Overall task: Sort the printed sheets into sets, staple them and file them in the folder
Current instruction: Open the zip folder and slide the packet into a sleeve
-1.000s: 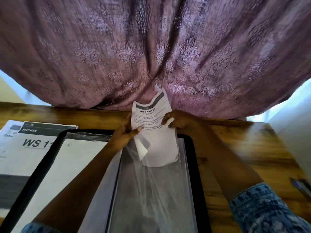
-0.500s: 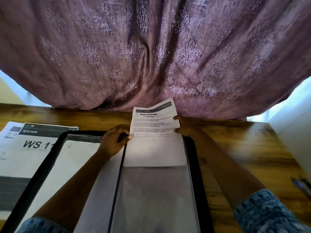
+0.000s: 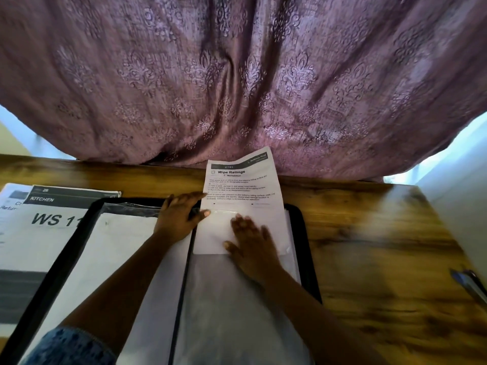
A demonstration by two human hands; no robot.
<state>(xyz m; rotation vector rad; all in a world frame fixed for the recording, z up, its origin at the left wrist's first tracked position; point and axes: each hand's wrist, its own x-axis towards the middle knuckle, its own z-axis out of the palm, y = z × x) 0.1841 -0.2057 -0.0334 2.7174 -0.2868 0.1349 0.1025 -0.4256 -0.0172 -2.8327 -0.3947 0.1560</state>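
A black folder [image 3: 307,248] lies open on the wooden table, with clear plastic sleeves on both sides. A printed sheet headed "Wipe Railings" [image 3: 238,184] sits partway inside the right sleeve [image 3: 237,299], its upper half sticking out past the folder's top edge. My left hand [image 3: 179,219] lies at the sleeve's top left corner, thumb on the sleeve mouth. My right hand [image 3: 250,246] rests flat, fingers spread, on the sleeve over the sheet's lower part; it is blurred.
More printed sheets, one marked "KITCHEN WS 11" [image 3: 47,219], lie at the left, partly under the folder. A purple patterned curtain [image 3: 237,75] hangs behind the table's far edge. A pen-like object [image 3: 469,283] lies at the right edge of the table [image 3: 382,246].
The sheet has flattened and slid further down into the right sleeve. My right hand left the sheet's top right edge and came down flat onto the sleeve. My left hand stayed at the sleeve mouth.
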